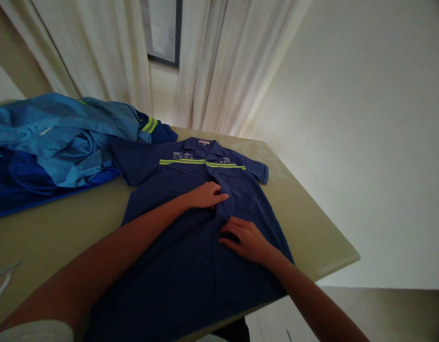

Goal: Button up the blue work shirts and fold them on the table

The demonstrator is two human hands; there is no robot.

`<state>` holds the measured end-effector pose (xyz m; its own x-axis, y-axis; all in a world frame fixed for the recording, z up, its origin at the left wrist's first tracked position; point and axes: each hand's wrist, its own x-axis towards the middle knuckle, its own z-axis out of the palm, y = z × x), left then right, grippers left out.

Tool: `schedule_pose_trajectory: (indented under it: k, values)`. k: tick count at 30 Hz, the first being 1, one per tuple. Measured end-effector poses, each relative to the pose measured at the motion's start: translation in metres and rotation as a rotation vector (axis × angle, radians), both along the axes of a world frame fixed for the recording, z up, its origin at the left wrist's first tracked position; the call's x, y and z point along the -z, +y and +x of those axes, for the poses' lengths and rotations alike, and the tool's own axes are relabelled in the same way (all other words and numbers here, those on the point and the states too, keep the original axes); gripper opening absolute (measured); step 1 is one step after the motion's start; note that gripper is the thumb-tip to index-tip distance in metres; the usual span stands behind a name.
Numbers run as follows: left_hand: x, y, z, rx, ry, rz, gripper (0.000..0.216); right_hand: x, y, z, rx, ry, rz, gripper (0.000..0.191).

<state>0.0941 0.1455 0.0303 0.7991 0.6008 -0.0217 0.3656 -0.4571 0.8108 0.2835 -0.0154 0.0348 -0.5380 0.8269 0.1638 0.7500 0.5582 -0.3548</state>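
A dark blue short-sleeved work shirt (191, 237) lies front up with its collar at the far end. A yellow-green reflective stripe crosses the chest below white printed marks. My left hand (208, 194) is closed on the shirt's front placket just below the chest, thumb and fingers pinching the cloth edge. Lower down and to the right, my right hand (246, 237) rests at the placket with its fingers curved and a gap between thumb and fingers. The shirt's lower part runs to the table's near edge, partly covered by my left forearm.
A heap of light blue and dark blue garments (70, 137) lies at the left of the pale table (312, 228). Behind the table hang cream curtains (109, 57) beside a window. A white wall (376, 142) stands on the right. White cords (4, 285) show at lower left.
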Motion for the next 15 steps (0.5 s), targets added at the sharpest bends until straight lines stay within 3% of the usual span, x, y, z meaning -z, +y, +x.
schedule_pose_trajectory:
  k: [3, 5, 7, 11, 15]
  values:
    - [-0.009, -0.007, 0.0, 0.211, 0.178, -0.37, 0.049, 0.016, -0.013, -0.003, 0.027, 0.006, 0.12, 0.016]
    - [-0.011, -0.011, 0.0, 0.326, 0.248, -0.452, 0.044, 0.023, -0.013, -0.004, 0.005, 0.021, 0.176, 0.016]
    - [-0.011, -0.014, 0.0, 0.376, 0.197, -0.419, 0.038, 0.025, -0.012, -0.004, -0.005, 0.063, 0.195, 0.016]
    - [-0.008, -0.018, 0.004, 0.291, 0.026, -0.262, 0.035, 0.022, -0.009, -0.003, 0.059, 0.196, 0.116, 0.014]
    - [-0.003, -0.023, 0.008, 0.194, -0.07, -0.351, 0.038, 0.019, -0.007, -0.002, 0.149, 0.304, 0.019, 0.013]
